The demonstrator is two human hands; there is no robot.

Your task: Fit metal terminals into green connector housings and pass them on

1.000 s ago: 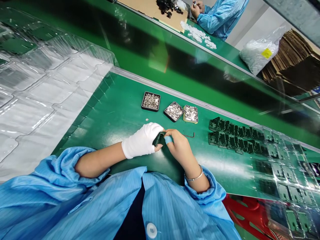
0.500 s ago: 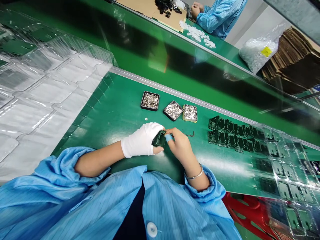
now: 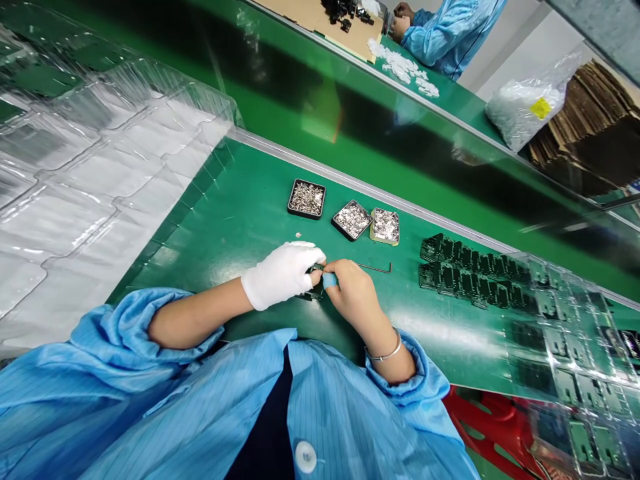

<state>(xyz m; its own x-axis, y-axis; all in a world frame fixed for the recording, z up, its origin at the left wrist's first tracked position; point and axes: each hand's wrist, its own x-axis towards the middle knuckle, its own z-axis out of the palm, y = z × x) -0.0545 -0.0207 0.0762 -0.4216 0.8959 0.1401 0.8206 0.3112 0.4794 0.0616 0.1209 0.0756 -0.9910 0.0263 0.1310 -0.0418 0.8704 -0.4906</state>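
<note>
My left hand (image 3: 283, 275), in a white glove with bare fingertips, is closed round a small dark green part (image 3: 315, 292). My right hand (image 3: 353, 290) is bare apart from a blue wrap on one finger. Its thumb and forefinger are pinched together at the part's right edge; whatever they hold is too small to make out. An L-shaped hex key (image 3: 377, 268) lies on the green table just beyond the right hand. Farther back are a black tray of small metal pieces (image 3: 307, 199), a second black tray (image 3: 352, 220) and a yellowish-edged tray (image 3: 385, 226).
Two rows of dark green parts (image 3: 473, 285) stand at the right, beside clear plastic trays (image 3: 570, 347). Large clear trays (image 3: 100, 173) cover the left side. Behind a low green partition (image 3: 310, 120) are another person's hands (image 3: 400, 23) and a plastic bag (image 3: 533, 107).
The green part has been turned and tilted in my left hand, so less of it shows. My right hand has shifted slightly left with it. The whole view has moved a little.
</note>
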